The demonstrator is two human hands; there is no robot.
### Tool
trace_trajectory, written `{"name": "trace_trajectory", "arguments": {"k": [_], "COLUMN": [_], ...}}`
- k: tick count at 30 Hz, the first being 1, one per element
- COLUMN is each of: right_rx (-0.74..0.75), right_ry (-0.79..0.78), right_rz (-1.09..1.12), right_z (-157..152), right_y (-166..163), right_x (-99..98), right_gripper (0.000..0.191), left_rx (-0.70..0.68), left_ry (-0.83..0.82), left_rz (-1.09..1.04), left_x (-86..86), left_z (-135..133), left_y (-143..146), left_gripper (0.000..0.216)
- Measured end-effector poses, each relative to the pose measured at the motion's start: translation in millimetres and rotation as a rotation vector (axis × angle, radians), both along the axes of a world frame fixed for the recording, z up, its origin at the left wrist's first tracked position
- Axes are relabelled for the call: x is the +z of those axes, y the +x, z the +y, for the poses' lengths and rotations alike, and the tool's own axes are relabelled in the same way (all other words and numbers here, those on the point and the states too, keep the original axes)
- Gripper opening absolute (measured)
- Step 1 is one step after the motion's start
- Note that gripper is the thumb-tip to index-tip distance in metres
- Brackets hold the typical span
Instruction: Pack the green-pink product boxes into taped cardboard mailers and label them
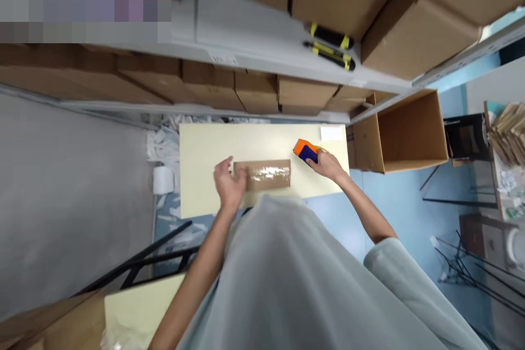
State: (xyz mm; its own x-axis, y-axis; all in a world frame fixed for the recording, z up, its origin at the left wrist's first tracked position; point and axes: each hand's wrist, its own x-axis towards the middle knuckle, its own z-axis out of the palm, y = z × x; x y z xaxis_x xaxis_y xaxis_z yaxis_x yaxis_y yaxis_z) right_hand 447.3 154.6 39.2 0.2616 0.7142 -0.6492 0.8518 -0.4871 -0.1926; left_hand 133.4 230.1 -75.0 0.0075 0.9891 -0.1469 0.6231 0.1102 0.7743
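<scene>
A grey wall (82, 191) fills the far left. Near it, at the near left, black bars (135, 257) slant above a pale board (143, 301). A white roll (164, 180) stands just left of the surface (205, 147), with white scraps (162, 145) heaped on its far side.

Over the left part of the pale yellow surface is the left hand (230, 186), its grip loose and spread, holding nothing. Its fingers are at the left end of the parcel (270, 174) and partly cover it; they are blurred there, so I cannot tell for sure whether they press on it. The parcel, brown with a glossy strip across its top, lies flat around the middle of the surface, near its near edge.

Right of the parcel and a little farther off, apart from it, is an orange and dark blue dispenser (305, 151). The right hand (327, 164) has its grip closed around the dispenser's right end. Beyond, two black and yellow knives (330, 46) lie on a shelf (254, 27) among brown boxes. A white card (331, 133) lies in the surface's far right corner. Farther right come an open carton (410, 131), a black box (467, 134) and stacked papers (511, 131).
</scene>
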Motion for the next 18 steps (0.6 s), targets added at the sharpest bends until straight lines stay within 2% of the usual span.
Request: {"name": "trace_trajectory", "arguments": {"k": [2,4,7,9,11,13,15,18], "right_rx": [0.009,0.071,0.249,0.349,0.405,0.435,0.445,0.440], "right_ry": [0.142,0.290,0.521,0.625,0.637,0.579,0.496,0.421], "right_rz": [0.010,0.023,0.029,-0.006,-0.078,-0.136,-0.165,-0.175], "right_z": [24.6,61.0,132.0,183.1,229.7,266.3,291.0,311.0], "right_y": [3.7,4.3,3.3,2.7,2.2,1.1,-0.7,-2.7], "right_x": [29.1,58.3,97.5,116.7,128.4,132.9,131.9,126.0], "right_gripper": [0.051,0.055,0.053,0.049,0.045,0.044,0.044,0.044], "left_rx": [-0.240,-0.417,-0.499,-0.480,-0.462,-0.462,-0.479,-0.493], "left_ry": [0.202,0.384,0.562,0.611,0.614,0.591,0.579,0.584], "left_rz": [-0.115,-0.182,-0.196,-0.181,-0.160,-0.130,-0.109,-0.106], "left_x": [39.5,81.9,135.3,156.4,165.8,166.7,162.9,152.6], "left_z": [13.1,34.5,82.9,121.2,156.1,180.2,189.9,181.7], "left_y": [34.2,70.6,116.0,136.4,148.7,153.1,150.4,136.7], "left_gripper": [0.040,0.037,0.042,0.047,0.053,0.058,0.059,0.055]}}
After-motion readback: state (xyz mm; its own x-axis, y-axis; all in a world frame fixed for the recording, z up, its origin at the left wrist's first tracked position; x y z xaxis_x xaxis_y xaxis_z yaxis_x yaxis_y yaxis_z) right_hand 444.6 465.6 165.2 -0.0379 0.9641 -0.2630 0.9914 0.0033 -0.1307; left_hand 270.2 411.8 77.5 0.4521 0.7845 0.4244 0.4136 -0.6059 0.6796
